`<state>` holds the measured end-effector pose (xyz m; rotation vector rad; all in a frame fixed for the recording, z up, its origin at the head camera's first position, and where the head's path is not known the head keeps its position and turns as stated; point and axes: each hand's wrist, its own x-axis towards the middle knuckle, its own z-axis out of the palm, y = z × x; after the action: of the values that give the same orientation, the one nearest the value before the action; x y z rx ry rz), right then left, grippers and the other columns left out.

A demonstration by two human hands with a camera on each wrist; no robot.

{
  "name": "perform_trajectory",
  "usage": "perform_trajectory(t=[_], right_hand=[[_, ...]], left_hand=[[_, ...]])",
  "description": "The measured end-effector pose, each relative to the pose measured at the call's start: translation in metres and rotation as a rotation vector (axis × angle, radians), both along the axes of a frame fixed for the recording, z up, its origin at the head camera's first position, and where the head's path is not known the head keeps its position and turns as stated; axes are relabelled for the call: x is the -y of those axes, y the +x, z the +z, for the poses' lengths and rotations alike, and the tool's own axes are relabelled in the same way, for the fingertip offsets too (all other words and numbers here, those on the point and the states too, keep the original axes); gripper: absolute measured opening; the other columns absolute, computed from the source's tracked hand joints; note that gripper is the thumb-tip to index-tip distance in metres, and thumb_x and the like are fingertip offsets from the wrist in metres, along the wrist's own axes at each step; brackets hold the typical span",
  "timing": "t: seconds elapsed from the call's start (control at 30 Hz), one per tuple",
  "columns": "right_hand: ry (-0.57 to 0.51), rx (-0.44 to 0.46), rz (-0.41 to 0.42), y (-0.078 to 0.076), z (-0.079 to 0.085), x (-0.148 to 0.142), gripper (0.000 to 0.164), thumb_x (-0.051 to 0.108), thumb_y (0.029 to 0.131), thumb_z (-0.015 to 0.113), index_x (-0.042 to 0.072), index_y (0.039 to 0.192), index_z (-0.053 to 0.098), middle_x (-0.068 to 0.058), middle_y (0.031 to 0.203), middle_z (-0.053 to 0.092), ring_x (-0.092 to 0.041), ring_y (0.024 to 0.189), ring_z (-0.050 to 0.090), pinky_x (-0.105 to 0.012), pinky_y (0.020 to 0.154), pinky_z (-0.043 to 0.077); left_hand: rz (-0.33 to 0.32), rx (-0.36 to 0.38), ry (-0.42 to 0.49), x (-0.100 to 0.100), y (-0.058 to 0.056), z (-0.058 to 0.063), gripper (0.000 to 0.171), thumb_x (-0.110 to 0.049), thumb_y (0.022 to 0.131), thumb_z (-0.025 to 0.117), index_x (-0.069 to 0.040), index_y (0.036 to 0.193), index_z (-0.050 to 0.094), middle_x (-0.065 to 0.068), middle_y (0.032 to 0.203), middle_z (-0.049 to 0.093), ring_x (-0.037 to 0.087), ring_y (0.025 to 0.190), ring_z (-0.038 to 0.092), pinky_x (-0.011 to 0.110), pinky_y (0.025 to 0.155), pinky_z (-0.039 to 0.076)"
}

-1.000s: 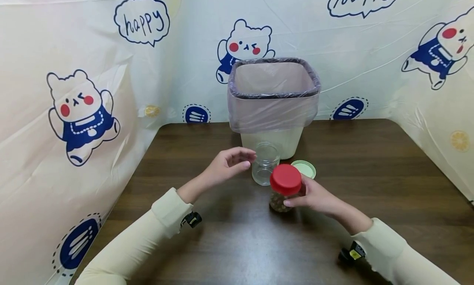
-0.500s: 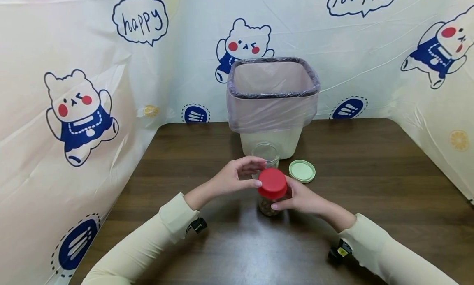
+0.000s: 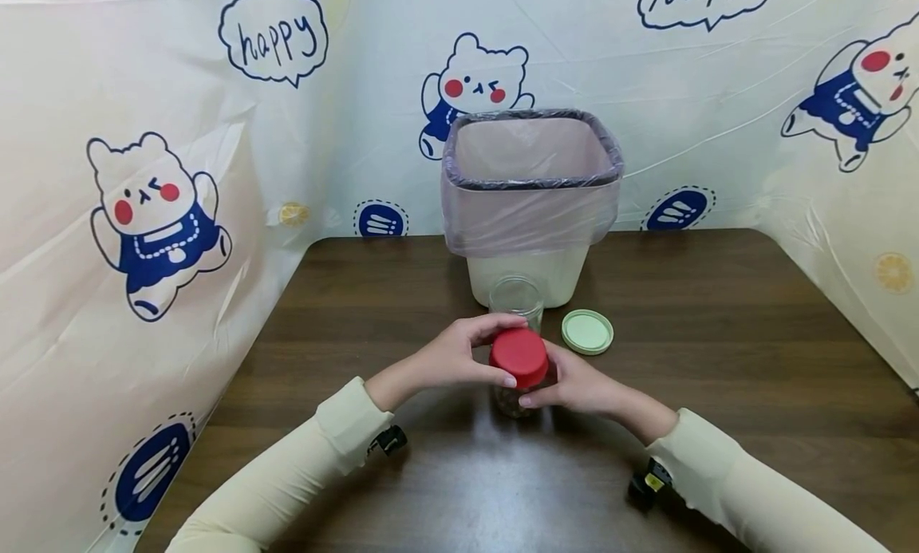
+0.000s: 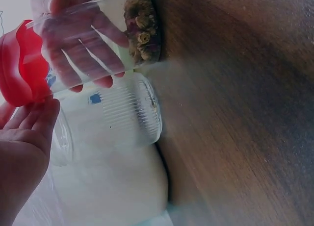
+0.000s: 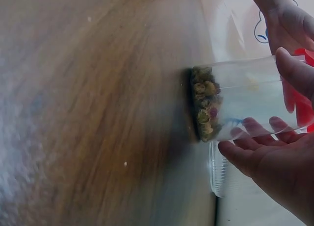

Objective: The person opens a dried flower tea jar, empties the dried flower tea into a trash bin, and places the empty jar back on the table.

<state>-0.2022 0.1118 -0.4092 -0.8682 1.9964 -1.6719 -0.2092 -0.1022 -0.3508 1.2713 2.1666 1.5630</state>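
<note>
A clear jar (image 5: 248, 84) with a red lid (image 3: 519, 357) stands upright on the table in front of me. Dried flower buds (image 5: 206, 103) form a layer at its bottom. My left hand (image 3: 459, 352) holds the lid at its rim, thumb in front and fingers behind. On the right side of the jar, my right hand (image 3: 585, 381) grips the clear body below the lid. Just behind stands a second clear jar (image 4: 130, 111), ribbed near its base and without a lid; in the head view my left hand and the red lid partly cover it.
A pale green lid (image 3: 587, 332) lies flat on the table (image 3: 359, 298), behind my right hand. Farther back, a white bin (image 3: 531, 274) lined with a purple bag stands behind the lidless jar. A printed curtain (image 3: 373, 122) surrounds the table's back and sides.
My right hand has brought the red-lidded jar leftward, in front of the lidless jar. My left hand has moved right and toward me and taken hold of the red lid.
</note>
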Motion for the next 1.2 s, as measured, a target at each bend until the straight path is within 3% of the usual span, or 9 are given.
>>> perform_trajectory(t=[0.17,0.47,0.7,0.97,1.03,1.2], right_hand=[[0.007,-0.005,0.016,-0.004,-0.002,0.000,0.060,0.007,0.069,0.074,0.008,0.120,0.042,-0.007,0.106,0.057,-0.022,0.094,0.055,-0.039,0.084,0.042],[0.066,-0.055,0.013,-0.004,-0.005,-0.002,0.056,0.012,0.072,0.073,0.012,0.119,0.043,-0.002,0.104,0.058,-0.018,0.093,0.056,-0.034,0.082,0.043],[0.077,-0.110,0.023,-0.003,-0.006,-0.002,0.056,0.013,0.074,0.071,0.012,0.121,0.042,-0.001,0.107,0.056,-0.017,0.096,0.054,-0.032,0.084,0.042],[0.119,-0.137,-0.001,0.000,-0.004,-0.002,0.057,0.017,0.075,0.070,0.009,0.123,0.041,0.000,0.109,0.054,-0.015,0.098,0.052,-0.034,0.087,0.040],[0.116,-0.145,-0.009,0.003,-0.001,-0.001,0.057,0.014,0.074,0.070,0.008,0.122,0.041,0.000,0.108,0.055,-0.015,0.098,0.053,-0.033,0.087,0.040],[0.100,-0.151,-0.019,0.003,-0.005,0.000,0.058,0.018,0.073,0.072,0.012,0.122,0.041,0.002,0.106,0.055,-0.014,0.095,0.054,-0.030,0.086,0.041]], left_hand=[[0.026,-0.095,-0.072,0.000,-0.010,-0.015,0.067,-0.019,0.068,0.076,-0.010,0.127,0.045,0.002,0.122,0.050,0.010,0.106,0.048,0.028,0.087,0.041],[0.086,-0.189,-0.097,-0.002,-0.011,-0.022,0.065,-0.027,0.068,0.076,-0.009,0.124,0.049,-0.003,0.117,0.053,0.008,0.104,0.049,0.025,0.085,0.042],[0.133,-0.209,-0.092,-0.004,-0.006,-0.024,0.064,-0.027,0.069,0.075,-0.012,0.125,0.049,-0.002,0.119,0.052,0.007,0.105,0.049,0.024,0.085,0.041],[0.185,-0.251,-0.062,-0.007,0.000,-0.027,0.064,-0.026,0.068,0.076,-0.007,0.124,0.050,0.002,0.122,0.052,0.008,0.108,0.048,0.024,0.085,0.042],[0.217,-0.265,-0.053,-0.009,0.008,-0.019,0.064,-0.022,0.067,0.077,-0.004,0.123,0.051,0.007,0.120,0.053,0.012,0.108,0.049,0.025,0.085,0.042],[0.338,-0.344,-0.042,-0.013,0.017,-0.023,0.062,-0.022,0.066,0.077,-0.004,0.120,0.053,0.005,0.118,0.054,0.012,0.107,0.050,0.024,0.084,0.042]])
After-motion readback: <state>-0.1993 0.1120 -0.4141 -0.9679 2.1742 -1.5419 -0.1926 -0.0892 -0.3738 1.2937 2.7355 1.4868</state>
